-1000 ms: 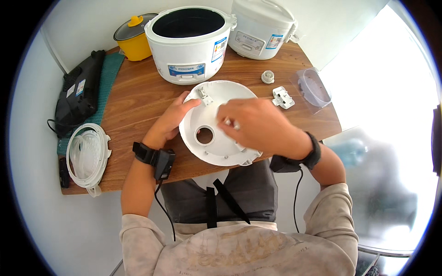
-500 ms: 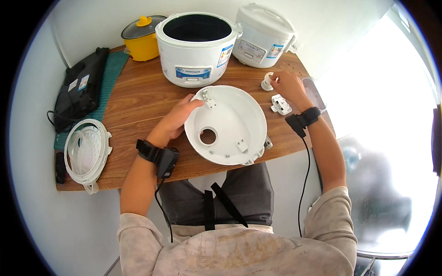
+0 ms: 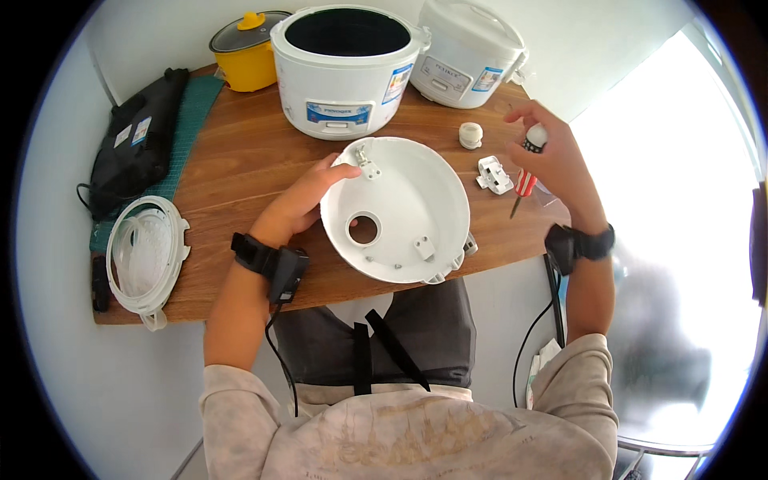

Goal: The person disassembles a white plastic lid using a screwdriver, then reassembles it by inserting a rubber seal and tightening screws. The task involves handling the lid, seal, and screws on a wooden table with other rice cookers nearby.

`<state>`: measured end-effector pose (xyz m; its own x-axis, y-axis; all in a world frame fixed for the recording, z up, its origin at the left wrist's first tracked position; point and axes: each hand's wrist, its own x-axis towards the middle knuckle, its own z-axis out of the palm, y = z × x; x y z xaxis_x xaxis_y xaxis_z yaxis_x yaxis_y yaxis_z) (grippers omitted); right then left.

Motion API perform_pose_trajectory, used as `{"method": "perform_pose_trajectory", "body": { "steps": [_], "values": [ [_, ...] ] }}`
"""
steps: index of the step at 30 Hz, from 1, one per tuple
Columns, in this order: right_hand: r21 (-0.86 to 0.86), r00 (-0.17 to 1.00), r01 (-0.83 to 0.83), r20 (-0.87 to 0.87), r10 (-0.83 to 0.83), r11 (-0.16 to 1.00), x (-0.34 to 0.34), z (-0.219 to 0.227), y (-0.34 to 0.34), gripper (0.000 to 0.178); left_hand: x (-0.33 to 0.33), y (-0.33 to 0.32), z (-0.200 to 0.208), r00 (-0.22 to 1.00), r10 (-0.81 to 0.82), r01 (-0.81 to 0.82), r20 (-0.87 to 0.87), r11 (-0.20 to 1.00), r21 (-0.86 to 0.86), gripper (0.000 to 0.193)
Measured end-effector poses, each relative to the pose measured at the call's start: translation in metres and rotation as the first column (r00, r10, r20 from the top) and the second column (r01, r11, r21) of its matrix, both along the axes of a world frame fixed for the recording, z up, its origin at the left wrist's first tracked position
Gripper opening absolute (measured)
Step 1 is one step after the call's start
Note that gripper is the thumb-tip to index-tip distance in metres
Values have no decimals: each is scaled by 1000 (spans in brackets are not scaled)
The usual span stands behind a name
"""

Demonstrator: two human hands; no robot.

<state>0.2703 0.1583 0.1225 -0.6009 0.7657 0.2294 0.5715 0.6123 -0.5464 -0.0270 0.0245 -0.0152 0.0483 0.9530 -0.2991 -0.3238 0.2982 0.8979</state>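
My left hand [image 3: 308, 196] grips the left rim of a white round lid shell [image 3: 404, 192], thumb over the edge. The shell lies hollow side up at the table's front edge, with a round hole, a metal hinge piece and small screw posts inside. Over the table's right side, my right hand [image 3: 566, 160] holds a screwdriver [image 3: 526, 184] with a red, white and black handle. Its tip points down, toward the table. Left of that hand are a small white cylindrical part [image 3: 470, 135] and a white plastic bracket [image 3: 494, 175].
At the back stand a yellow pot [image 3: 244, 68], an open white rice cooker [image 3: 344, 92] and a lidded white cooker [image 3: 464, 60]. A white ring-shaped inner lid [image 3: 146, 264], a black bag-like thing [image 3: 140, 148] and a green cutting mat [image 3: 192, 120] lie left.
My right hand has left the small white cylindrical part and moved right, and now holds the screwdriver. The left hand stays on the shell's rim. The whole view has shifted slightly.
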Motion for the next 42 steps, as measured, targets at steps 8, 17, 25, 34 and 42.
{"method": "perform_pose_trajectory", "body": {
  "steps": [8, 17, 25, 34, 42],
  "values": [
    [164, 873, -55, -472, 127, 985, -4, 16, -99, 22, 1, 3, -5, 1000, 22, -22, 1, 999, 32, 62],
    [105, 799, -152, -573, 185, 983, -16, -17, -99, 22, 8, 4, -8, 994, 105, -104, -43, 994, 41, 57],
    [18, 768, -183, -622, 154, 983, -22, -24, -100, 22, 10, 4, -5, 997, 75, -74, -12, 996, 49, 57],
    [64, 787, -167, -592, 172, 984, -18, -25, -95, 23, 11, 1, -5, 993, 105, -102, -54, 993, 57, 60],
    [72, 745, -196, -637, 197, 978, -17, -27, -97, 20, 13, 1, -1, 989, 128, -125, -73, 991, 39, 60]
  ]
}}
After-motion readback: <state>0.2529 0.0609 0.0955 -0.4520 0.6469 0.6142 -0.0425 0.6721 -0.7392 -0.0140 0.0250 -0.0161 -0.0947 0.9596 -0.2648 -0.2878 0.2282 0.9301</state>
